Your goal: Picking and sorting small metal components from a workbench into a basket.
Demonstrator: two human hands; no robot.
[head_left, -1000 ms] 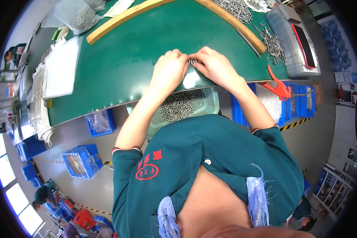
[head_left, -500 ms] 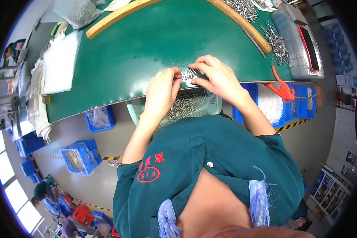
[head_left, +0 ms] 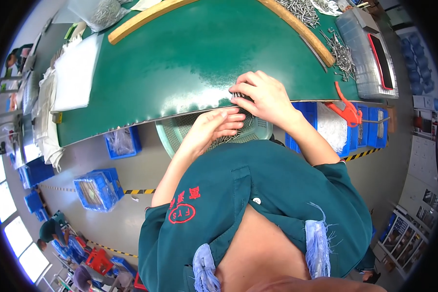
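My right hand (head_left: 264, 97) rests at the front edge of the green table (head_left: 155, 73), fingers and thumb curled around a small bunch of silvery metal screws (head_left: 237, 95). Just below the edge, my left hand (head_left: 213, 127) is turned partly palm up, its fingers stretched out, with nothing seen in it. It hovers over a pale green mesh basket (head_left: 164, 137) that sits under the table edge. More screws (head_left: 224, 140) lie in the basket, partly covered by my left hand and by my shirt.
Two wooden strips (head_left: 151, 20) (head_left: 304, 31) lie on the table. Loose screws (head_left: 341, 56) are heaped at the right, beside clear plastic boxes (head_left: 357, 53) and a red-edged phone (head_left: 380, 61). An orange air gun (head_left: 348, 111) hangs near blue bins (head_left: 301, 119). White sheets (head_left: 75, 73) lie left.
My left hand has left the screws on the table, moving down over the basket and opening. My right hand has closed in around the bunch at the edge.
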